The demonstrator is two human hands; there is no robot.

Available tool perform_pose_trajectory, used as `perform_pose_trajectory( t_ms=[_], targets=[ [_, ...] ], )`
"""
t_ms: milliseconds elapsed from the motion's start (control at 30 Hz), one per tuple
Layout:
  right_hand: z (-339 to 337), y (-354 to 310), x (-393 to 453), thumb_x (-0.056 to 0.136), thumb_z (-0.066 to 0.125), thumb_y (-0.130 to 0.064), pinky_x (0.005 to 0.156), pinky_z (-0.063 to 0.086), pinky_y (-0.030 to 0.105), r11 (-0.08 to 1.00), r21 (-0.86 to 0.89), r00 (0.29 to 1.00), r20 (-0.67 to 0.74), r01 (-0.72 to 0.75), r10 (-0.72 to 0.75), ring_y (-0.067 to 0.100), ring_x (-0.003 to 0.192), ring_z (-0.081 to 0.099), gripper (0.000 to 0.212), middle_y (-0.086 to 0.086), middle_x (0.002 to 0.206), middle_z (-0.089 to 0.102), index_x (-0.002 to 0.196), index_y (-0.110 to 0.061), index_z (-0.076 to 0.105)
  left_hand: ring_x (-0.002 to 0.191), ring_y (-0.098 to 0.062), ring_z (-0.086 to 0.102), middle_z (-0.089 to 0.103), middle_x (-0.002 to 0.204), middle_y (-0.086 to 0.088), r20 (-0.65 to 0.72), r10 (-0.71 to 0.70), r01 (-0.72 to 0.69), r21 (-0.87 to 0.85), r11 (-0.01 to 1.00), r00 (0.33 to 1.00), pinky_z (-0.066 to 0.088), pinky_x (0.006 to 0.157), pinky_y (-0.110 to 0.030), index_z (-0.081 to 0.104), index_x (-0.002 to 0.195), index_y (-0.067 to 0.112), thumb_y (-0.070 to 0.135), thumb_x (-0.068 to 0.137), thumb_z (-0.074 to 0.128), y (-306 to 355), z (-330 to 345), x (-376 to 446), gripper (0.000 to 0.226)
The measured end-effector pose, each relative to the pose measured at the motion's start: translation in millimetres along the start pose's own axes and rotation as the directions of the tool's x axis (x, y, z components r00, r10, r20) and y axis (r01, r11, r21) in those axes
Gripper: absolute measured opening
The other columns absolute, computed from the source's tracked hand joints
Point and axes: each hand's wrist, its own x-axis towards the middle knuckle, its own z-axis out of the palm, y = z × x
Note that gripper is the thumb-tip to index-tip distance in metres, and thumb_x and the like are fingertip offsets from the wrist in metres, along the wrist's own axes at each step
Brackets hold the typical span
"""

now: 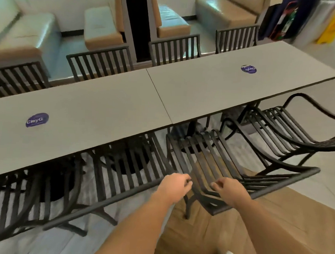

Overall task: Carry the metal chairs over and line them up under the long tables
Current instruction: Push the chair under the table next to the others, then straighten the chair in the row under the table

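Long grey counter [98, 104] ahead, black slatted metal chair [209, 159] half under it; left hand [174, 186] loosely curled, right hand [229, 189] half-open, neither visibly gripping; grab the backrest, push square.

A canteen or food-court dining hall.

Beyond the hands, two long grey tables [110, 107] stand end to end, each with a round purple sticker [37, 120], and black slatted metal chairs [100, 63] line both sides. Farther off, padded booth benches [101, 31] sit along the wall, with a yellow wet-floor sign [333, 22] at far right.
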Motion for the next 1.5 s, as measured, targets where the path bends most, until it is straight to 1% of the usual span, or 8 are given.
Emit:
perform_pose_trajectory(
  t_ms=[167, 367, 667, 800, 1000, 1167, 1333, 1500],
  targets=[
    [-36, 82, 0, 0.102, 0.053, -0.049, 0.081, 0.048, 0.030, 0.997, -0.051, 0.998, 0.034, 0.050, -0.048, 0.018, 0.105, 0.065, 0.036, -0.004, 0.115, 0.072, 0.124, -0.025, 0.067, 0.101, -0.024, 0.066, 0.070, 0.115, -0.002, -0.019, -0.018, 0.017, -0.049, 0.999, 1.000, 0.055, 0.084, -0.040, 0.062, 0.133, 0.024, 0.044, 0.107, 0.041, 93, 50, 22, 0.039],
    [-80, 162, 11, 0.102, 0.051, -0.049, 0.080, 0.058, 0.037, 0.996, -0.070, 0.998, 0.042, 0.054, -0.051, 0.011, 0.084, 0.065, 0.029, -0.011, 0.089, 0.071, 0.109, -0.030, 0.071, 0.101, -0.017, 0.064, 0.069, 0.115, 0.003, -0.051, -0.060, 0.056, -0.068, 0.996, 0.997, 0.052, 0.086, -0.032, 0.060, 0.137, 0.025, 0.042, 0.108, 0.043, 155, 78, 37, 0.038],
    [-101, 195, 27, 0.101, 0.054, -0.046, 0.077, 0.058, 0.033, 0.997, -0.076, 0.999, -0.028, 0.021, -0.023, 0.006, 0.079, 0.064, 0.023, -0.012, 0.087, 0.069, 0.108, -0.031, 0.070, 0.101, -0.016, 0.067, 0.071, 0.117, 0.001, -0.009, -0.048, 0.048, -0.038, 0.998, 0.999, 0.055, 0.086, -0.030, 0.061, 0.136, 0.025, 0.042, 0.107, 0.044, 166, 84, 67, 0.037],
    [-102, 204, 40, 0.100, 0.055, -0.048, 0.080, 0.058, 0.034, 0.993, -0.112, 1.000, -0.004, 0.023, -0.024, 0.006, 0.084, 0.064, 0.024, -0.013, 0.092, 0.069, 0.111, -0.032, 0.070, 0.105, -0.017, 0.067, 0.071, 0.120, 0.002, 0.024, -0.058, 0.060, -0.060, 0.996, 0.998, 0.056, 0.092, -0.037, 0.062, 0.136, 0.026, 0.044, 0.106, 0.044, 165, 92, 79, 0.039],
    [-104, 224, 59, 0.101, 0.053, -0.050, 0.082, 0.055, 0.030, 0.994, -0.094, 0.998, 0.029, 0.052, -0.049, 0.005, 0.088, 0.061, 0.027, -0.014, 0.098, 0.066, 0.114, -0.033, 0.070, 0.105, -0.015, 0.066, 0.070, 0.122, 0.001, 0.141, -0.145, 0.164, -0.132, 0.978, 0.979, 0.056, 0.093, -0.036, 0.060, 0.138, 0.030, 0.056, 0.102, 0.048, 163, 109, 85, 0.046],
    [-105, 253, 84, 0.088, 0.038, -0.082, 0.093, 0.053, 0.034, 0.968, -0.180, 0.977, 0.149, 0.175, -0.149, 0.011, 0.106, 0.062, 0.066, -0.010, 0.114, 0.069, 0.117, -0.033, 0.070, 0.118, -0.018, 0.061, 0.064, 0.130, 0.002, 0.293, -0.255, 0.315, -0.180, 0.932, 0.921, 0.051, 0.102, -0.038, 0.053, 0.143, 0.030, 0.073, 0.087, 0.062, 176, 130, 85, 0.071],
    [-117, 274, 104, 0.076, 0.032, -0.095, 0.094, 0.051, 0.030, 0.855, -0.313, 0.897, 0.301, 0.414, -0.324, 0.010, 0.106, 0.061, 0.085, -0.012, 0.114, 0.065, 0.125, -0.033, 0.064, 0.110, -0.021, 0.064, 0.067, 0.121, -0.001, 0.099, -0.475, 0.466, 0.101, 0.879, 0.874, 0.054, 0.096, -0.038, 0.053, 0.143, 0.035, 0.032, 0.103, 0.057, 206, 147, 94, 0.041],
    [-116, 290, 119, 0.090, 0.043, -0.079, 0.086, 0.053, 0.029, 0.688, -0.445, 0.819, 0.282, 0.573, -0.499, 0.011, 0.105, 0.065, 0.061, -0.011, 0.116, 0.066, 0.127, -0.034, 0.060, 0.118, -0.021, 0.061, 0.064, 0.131, 0.002, -0.005, -0.604, 0.595, 0.180, 0.783, 0.797, 0.052, 0.100, -0.037, 0.048, 0.149, 0.041, 0.013, 0.102, 0.051, 223, 158, 103, 0.055]
  ],
)
